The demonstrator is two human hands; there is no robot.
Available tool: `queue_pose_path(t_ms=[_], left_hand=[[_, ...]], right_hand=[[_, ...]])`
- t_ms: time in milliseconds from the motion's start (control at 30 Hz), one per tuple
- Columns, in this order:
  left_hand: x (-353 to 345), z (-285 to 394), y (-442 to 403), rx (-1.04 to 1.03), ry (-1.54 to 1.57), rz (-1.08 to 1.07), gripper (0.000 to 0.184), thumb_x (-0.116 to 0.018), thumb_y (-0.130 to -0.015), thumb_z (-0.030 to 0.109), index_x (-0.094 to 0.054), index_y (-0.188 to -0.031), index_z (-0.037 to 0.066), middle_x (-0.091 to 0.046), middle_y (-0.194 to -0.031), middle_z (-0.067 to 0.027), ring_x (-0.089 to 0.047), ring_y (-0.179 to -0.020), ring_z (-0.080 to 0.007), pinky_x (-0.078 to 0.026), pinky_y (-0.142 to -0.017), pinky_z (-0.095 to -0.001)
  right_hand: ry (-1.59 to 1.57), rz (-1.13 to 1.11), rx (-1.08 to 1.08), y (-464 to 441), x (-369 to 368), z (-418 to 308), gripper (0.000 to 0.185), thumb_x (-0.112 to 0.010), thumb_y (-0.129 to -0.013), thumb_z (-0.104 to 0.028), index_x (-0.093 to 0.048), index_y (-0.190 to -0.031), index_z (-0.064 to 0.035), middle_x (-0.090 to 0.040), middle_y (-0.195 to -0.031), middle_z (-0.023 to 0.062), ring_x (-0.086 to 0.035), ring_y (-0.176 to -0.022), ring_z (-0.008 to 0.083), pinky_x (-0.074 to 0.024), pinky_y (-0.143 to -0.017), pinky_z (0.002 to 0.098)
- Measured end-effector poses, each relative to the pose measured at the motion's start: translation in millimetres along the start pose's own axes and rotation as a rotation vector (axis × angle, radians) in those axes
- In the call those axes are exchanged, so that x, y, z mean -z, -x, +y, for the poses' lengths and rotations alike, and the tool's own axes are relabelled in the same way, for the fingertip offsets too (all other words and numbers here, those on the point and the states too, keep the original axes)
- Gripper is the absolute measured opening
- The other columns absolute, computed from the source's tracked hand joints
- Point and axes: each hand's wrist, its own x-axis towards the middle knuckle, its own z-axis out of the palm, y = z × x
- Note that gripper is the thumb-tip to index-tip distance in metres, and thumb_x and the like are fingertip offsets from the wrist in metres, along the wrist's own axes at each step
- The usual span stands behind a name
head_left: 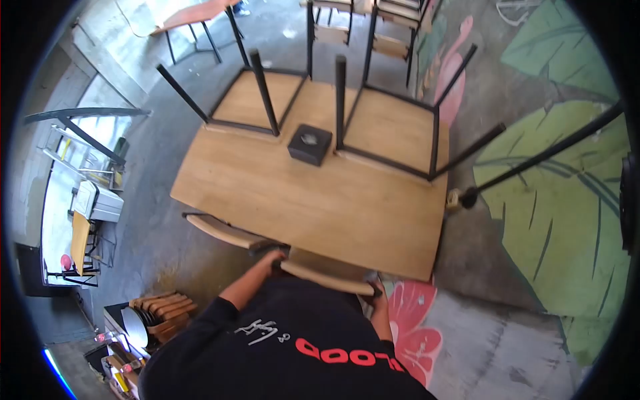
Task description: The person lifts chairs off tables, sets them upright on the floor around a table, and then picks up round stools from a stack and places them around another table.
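Wood spans the gap between my left hand [275,259] and my right hand [378,301]: the back [327,279] of a chair, just in front of my shirt [287,333]. Both hands look closed on its ends, the left at the corner by the next chair, the right at the far corner, though how far the fingers wrap underneath I cannot tell. I judge this to be the gripping and steadying step, with the chair under my control at the near edge of the table [300,200].

Moving it from here would call for an even pull or lift from both sides, and care on my left, where the other chair [227,235] stands just beside (those two backs could easily knock). The seat and legs of mine are mostly hidden, so whether it stands on the floor [153,220] I can't say.

Beyond the backs, the tabletop bears a black box [310,144] near its middle, between two upturned chairs, the left one [257,100] and the right one [393,127], seats down and legs up. Farther out, more chairs [390,47] and another table [193,15] stand; a pink flower [417,333] is painted to my right.
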Motion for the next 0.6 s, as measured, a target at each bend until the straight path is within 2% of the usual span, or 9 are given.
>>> queue_pose_path(t_ms=[33, 67, 133, 200, 400, 467, 533, 567, 600], left_hand=[[-15, 16, -2, 0.446, 0.661, 0.309, 0.027, -0.057, -0.084, 0.021, -0.062, -0.103, 0.004, -0.065, -0.101, -0.0159, -0.063, -0.098, -0.0296, -0.049, -0.093, -0.0420], [-21, 40, -1, 0.534, 0.795, 0.240, 0.024, -0.057, -0.082, 0.020, -0.060, -0.101, 0.005, -0.063, -0.097, -0.0145, -0.065, -0.090, -0.0289, -0.055, -0.084, -0.0457], [-35, 79, 13, 0.531, 0.844, 0.195, 0.023, -0.052, -0.085, 0.021, -0.060, -0.099, 0.004, -0.065, -0.091, -0.0143, -0.066, -0.084, -0.0287, -0.056, -0.076, -0.0440], [-21, 53, -3, 0.538, 0.808, 0.229, 0.021, -0.051, -0.086, 0.022, -0.060, -0.094, 0.005, -0.065, -0.084, -0.0115, -0.066, -0.073, -0.0259, -0.057, -0.066, -0.0408], [-6, 39, -14, 0.643, 0.798, 0.094, 0.017, -0.052, -0.086, 0.023, -0.061, -0.091, 0.009, -0.064, -0.078, -0.0059, -0.063, -0.061, -0.0212, -0.054, -0.052, -0.0349], [-33, 78, -1, 0.574, 0.646, 0.222, 0.018, -0.054, -0.085, 0.023, -0.062, -0.092, 0.009, -0.064, -0.080, -0.0067, -0.063, -0.065, -0.0208, -0.054, -0.053, -0.0350], [-40, 72, -4, 0.537, 0.673, 0.281, 0.018, -0.054, -0.085, 0.022, -0.062, -0.093, 0.008, -0.064, -0.081, -0.0076, -0.064, -0.067, -0.0207, -0.055, -0.055, -0.0353], [-42, 86, 2, 0.530, 0.578, 0.264, 0.018, -0.053, -0.085, 0.018, -0.063, -0.094, 0.006, -0.065, -0.087, -0.0092, -0.066, -0.076, -0.0203, -0.057, -0.061, -0.0357], [-52, 98, 8, 0.515, 0.623, 0.253, 0.018, -0.054, -0.085, 0.017, -0.064, -0.096, 0.007, -0.066, -0.088, -0.0073, -0.066, -0.078, -0.0205, -0.057, -0.064, -0.0360]], right_hand=[[0.058, -0.053, 0.051, -13, 12, 7, 0.023, -0.059, -0.083, -0.021, -0.065, -0.098, -0.0042, -0.066, -0.091, 0.0111, -0.065, -0.083, 0.0253, -0.0550, -0.075, 0.0414], [-0.120, 0.020, -0.219, -42, 27, 16, 0.021, -0.057, -0.085, -0.020, -0.064, -0.098, -0.0044, -0.066, -0.091, 0.0117, -0.065, -0.083, 0.0260, -0.0547, -0.076, 0.0419], [-0.260, -0.021, -0.292, -43, 26, 9, 0.027, -0.052, -0.090, -0.022, -0.060, -0.108, -0.0031, -0.064, -0.103, 0.0143, -0.063, -0.094, 0.0302, -0.0533, -0.082, 0.0467], [-0.272, -0.088, -0.208, -24, 8, -5, 0.029, -0.050, -0.092, -0.023, -0.057, -0.112, -0.0031, -0.062, -0.108, 0.0143, -0.061, -0.099, 0.0317, -0.0518, -0.085, 0.0480], [-0.269, 0.045, -0.252, -5, -7, -25, 0.027, -0.050, -0.093, -0.019, -0.056, -0.115, -0.0046, -0.061, -0.111, 0.0158, -0.060, -0.101, 0.0315, -0.0509, -0.086, 0.0480], [-0.090, -0.009, -0.089, -7, 3, -12, 0.027, -0.054, -0.091, -0.020, -0.056, -0.115, -0.0069, -0.062, -0.108, 0.0149, -0.061, -0.100, 0.0303, -0.0520, -0.084, 0.0474], [-0.291, 0.049, -0.215, -10, 9, -12, 0.027, -0.055, -0.091, -0.021, -0.057, -0.114, -0.0074, -0.063, -0.106, 0.0139, -0.062, -0.098, 0.0298, -0.0530, -0.082, 0.0466], [-0.337, 0.026, -0.165, -13, 14, -6, 0.025, -0.054, -0.092, -0.023, -0.058, -0.110, -0.0060, -0.063, -0.103, 0.0133, -0.063, -0.094, 0.0294, -0.0544, -0.080, 0.0454], [-0.129, -0.057, 0.021, -15, 21, 1, 0.026, -0.054, -0.092, -0.024, -0.058, -0.110, -0.0060, -0.064, -0.102, 0.0132, -0.064, -0.092, 0.0292, -0.0548, -0.080, 0.0454]])
